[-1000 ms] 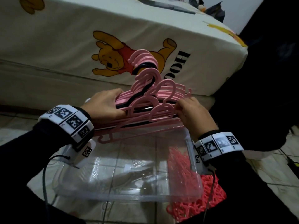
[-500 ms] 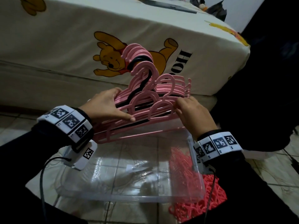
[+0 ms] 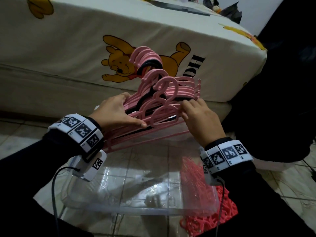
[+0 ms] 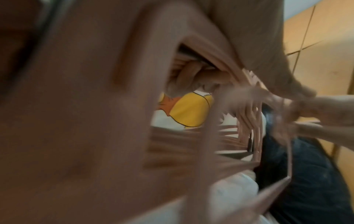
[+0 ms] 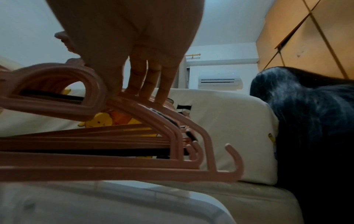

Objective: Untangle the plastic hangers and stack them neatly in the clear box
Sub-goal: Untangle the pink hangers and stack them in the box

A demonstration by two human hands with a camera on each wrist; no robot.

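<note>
A bunch of pink plastic hangers [image 3: 164, 106] with a black one among them is held upright above the far rim of the clear box [image 3: 136, 211]. My left hand [image 3: 126, 113] grips the bunch's left side, thumb stretched across the front, fingers behind. My right hand [image 3: 191, 108] has its fingertips on top of the right shoulders. In the right wrist view the fingers [image 5: 147, 78] reach straight down onto the hangers [image 5: 114, 159]. The left wrist view is blurred, with my palm [image 4: 76, 121] close against the hangers [image 4: 239, 121]. The hooks fan out unevenly at the top.
The box stands on a tiled floor [image 3: 20, 139] and holds only a small label. A red plastic mesh thing [image 3: 224, 218] lies against the box's right side. A bed with a cartoon-bear sheet [image 3: 77, 48] rises just behind. Dark fabric [image 3: 282, 82] fills the right.
The bunch has tipped more upright and lifted slightly. My left thumb has slid right along the front hanger, and the hooks have drawn closer together.
</note>
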